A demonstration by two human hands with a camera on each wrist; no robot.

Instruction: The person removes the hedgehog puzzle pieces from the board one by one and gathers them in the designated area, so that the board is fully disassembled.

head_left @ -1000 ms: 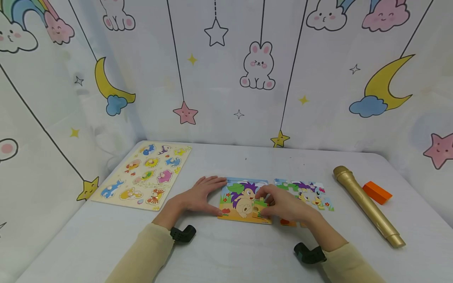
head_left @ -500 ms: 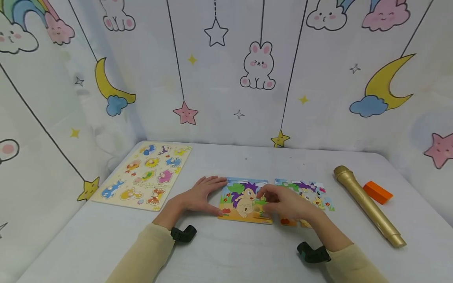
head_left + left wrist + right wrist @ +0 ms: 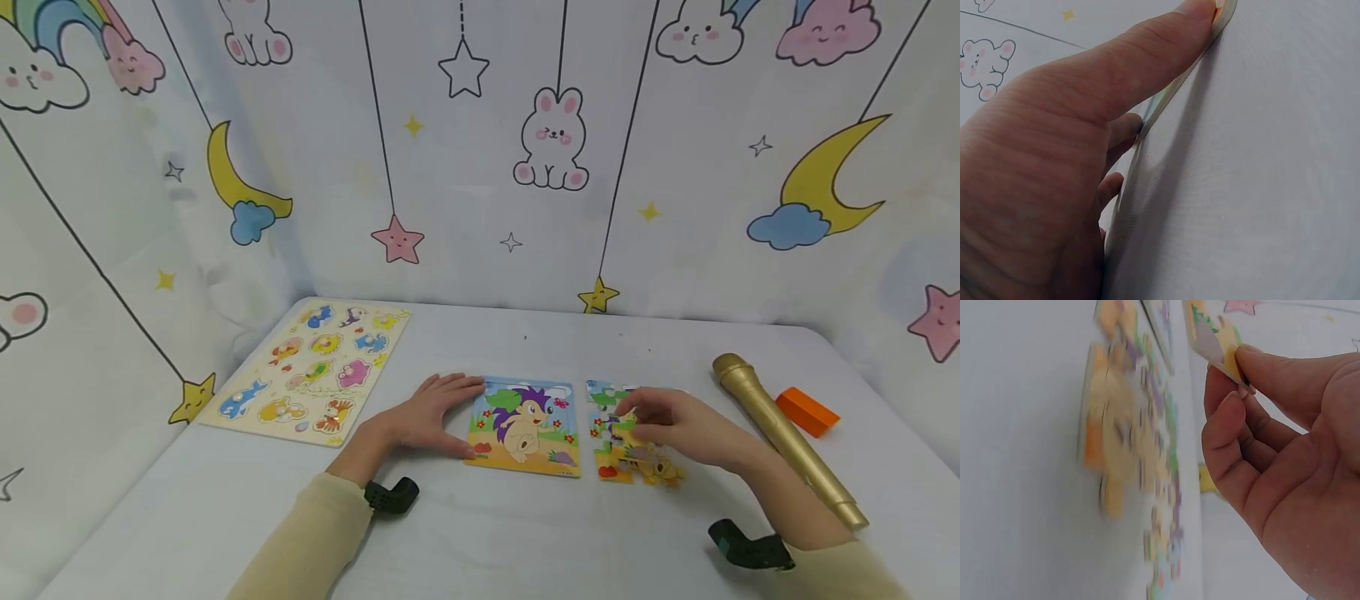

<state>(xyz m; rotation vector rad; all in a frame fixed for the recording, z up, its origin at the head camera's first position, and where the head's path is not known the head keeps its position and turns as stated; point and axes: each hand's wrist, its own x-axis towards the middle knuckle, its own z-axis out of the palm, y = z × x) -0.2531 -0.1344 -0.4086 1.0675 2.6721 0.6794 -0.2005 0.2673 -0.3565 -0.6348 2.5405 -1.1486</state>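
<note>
A small picture board (image 3: 525, 429) showing a purple-haired hedgehog lies flat on the white table. My left hand (image 3: 426, 419) rests at its left edge, fingers spread near the top corner and thumb (image 3: 1154, 53) extended along the lower side. To the board's right lies a group of jigsaw pieces (image 3: 606, 398), partly joined and partly hidden by my right hand (image 3: 686, 423). Between thumb and fingers, my right hand pinches a yellow jigsaw piece (image 3: 1215, 340) with a grey-purple stone on it. That piece is held above the others, which look blurred in the right wrist view.
Back left lies a larger cream board (image 3: 303, 375) with animal shapes. At right, a gold microphone (image 3: 787, 437) lies slantwise, partly behind my right forearm, with an orange block (image 3: 808, 412) beside it. A printed cloth (image 3: 465, 192) hangs behind the table.
My right hand has moved right, from over the picture board's right side to above the jigsaw pieces. The board's lower right corner now shows. My left hand stays in place.
</note>
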